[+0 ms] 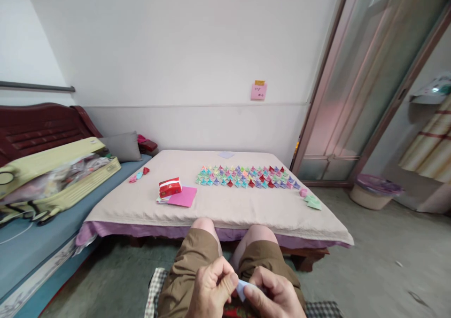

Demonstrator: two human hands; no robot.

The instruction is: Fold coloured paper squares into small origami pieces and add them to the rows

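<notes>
Over the lap, a small piece of pale blue folded paper is pinched between both hands. My left hand grips its left edge between thumb and curled fingers. On the other side my right hand has its thumb pressed on the paper's lower right part. The fingers hide much of the sheet, so its full folded shape cannot be made out. Beyond the knees, rows of small folded paper pieces in many colours stand on the cloth-covered table.
A red tissue pack and magenta paper lie left on the table. Green papers sit at its right end, a pale sheet at the back. An open yellow suitcase rests at left; a lined bin stands right.
</notes>
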